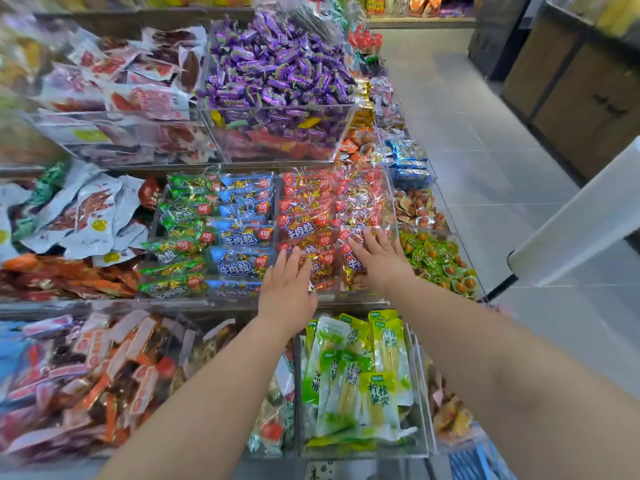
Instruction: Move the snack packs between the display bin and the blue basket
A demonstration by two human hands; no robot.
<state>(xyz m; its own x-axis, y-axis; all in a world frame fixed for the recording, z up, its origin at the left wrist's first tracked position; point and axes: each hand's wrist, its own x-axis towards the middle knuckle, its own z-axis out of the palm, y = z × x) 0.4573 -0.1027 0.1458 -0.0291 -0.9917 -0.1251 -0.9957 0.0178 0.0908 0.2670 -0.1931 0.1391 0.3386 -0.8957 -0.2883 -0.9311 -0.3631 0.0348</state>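
Over the middle tier of a shop display, both hands are laid on the red snack packs [309, 216] in the clear display bin [349, 301].

- Left hand [288, 289]: fingers straight and close together, palm down, resting flat on the red packs near the bin's front wall. Nothing is gripped.
- Right hand [380, 260]: fingers straight and slightly spread, pressed flat on the red packs in the column just to the right of the left hand. Nothing is gripped.
- Gap between the hands: narrow, with red packs showing in it.
- Left of the left hand, in the same bin: a column of blue packs [242, 237], then a column of green packs [180, 249] further left.
- Right of the right hand: small green-wrapped snacks [437, 258] in a neighbouring bin.
- Beyond the fingertips, one tier up: a bin heaped with purple candies [277, 64].
- Under the forearms, one tier down: tall yellow-green packs [363, 368], standing on end.
- Beneath the right forearm, at the lower frame edge: a corner of the blue basket [472, 459], mostly cut off; its contents cannot be told.
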